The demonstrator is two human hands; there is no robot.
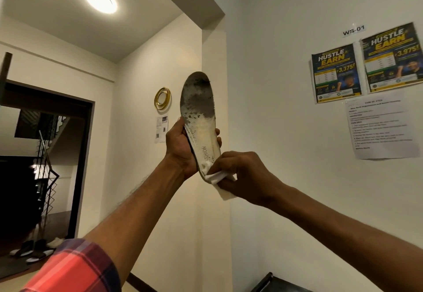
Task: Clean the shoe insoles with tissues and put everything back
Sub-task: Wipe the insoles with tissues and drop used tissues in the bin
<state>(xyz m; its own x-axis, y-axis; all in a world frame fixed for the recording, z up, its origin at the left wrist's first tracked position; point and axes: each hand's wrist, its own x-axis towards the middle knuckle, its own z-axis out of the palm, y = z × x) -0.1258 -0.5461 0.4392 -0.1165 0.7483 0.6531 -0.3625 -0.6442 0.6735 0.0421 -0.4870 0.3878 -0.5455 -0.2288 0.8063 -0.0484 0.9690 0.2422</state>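
A worn shoe insole (198, 110) stands upright in mid-air in front of the wall, toe end up. Its toe half is dark grey and stained, its heel half whitish with printed letters. My left hand (183, 147) grips the insole around its lower half, fingers wrapped behind it and thumb at its left edge. My right hand (240, 172) pinches a folded white tissue (219, 181) and presses it against the heel end of the insole. Part of the tissue is hidden under my fingers.
Two posters (364, 62) and a printed sheet (380, 129) hang on the white wall at the right. A gold ring ornament (162, 98) hangs on the far wall. Left, a dark doorway shows a stair railing (45, 172) and several shoes (34, 250) on the floor.
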